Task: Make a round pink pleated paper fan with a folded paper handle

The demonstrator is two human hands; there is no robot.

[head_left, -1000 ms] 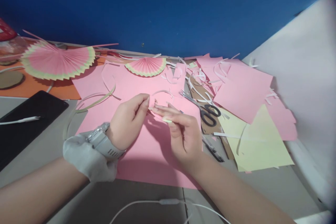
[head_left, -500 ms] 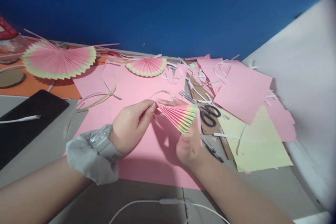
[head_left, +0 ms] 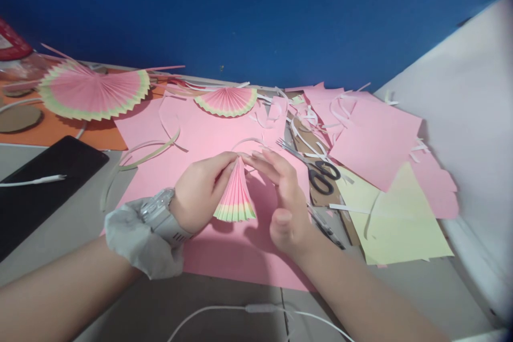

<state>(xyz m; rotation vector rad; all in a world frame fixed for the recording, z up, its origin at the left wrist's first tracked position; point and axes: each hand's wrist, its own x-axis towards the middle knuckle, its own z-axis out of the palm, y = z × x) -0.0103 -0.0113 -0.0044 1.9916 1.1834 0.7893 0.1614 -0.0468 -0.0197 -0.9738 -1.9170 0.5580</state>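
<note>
A pleated paper fan (head_left: 236,197), pink with a yellow-green border, hangs partly spread between my hands with its wide end toward me. My left hand (head_left: 202,184) pinches it near its narrow top; a grey watch and a pale scrunchie are on that wrist. My right hand (head_left: 286,197) has its fingers stretched out, the tips touching the fan's top and the thumb apart. Beneath both hands lies a large pink paper sheet (head_left: 256,272). Two more pleated fans, a big one (head_left: 96,91) and a small one (head_left: 226,100), lie farther back.
Black-handled scissors (head_left: 323,176) and a cutter knife (head_left: 326,227) lie right of my right hand. Pink sheets (head_left: 377,139), a yellow sheet (head_left: 404,230) and paper strips cover the right side. A black tablet-like slab (head_left: 52,187) is at left. A white cable (head_left: 258,308) runs along the front.
The folded paper has opened into a fan and swung from pointing right to hanging down toward me. My right fingers have straightened; my left hand keeps its pinch.
</note>
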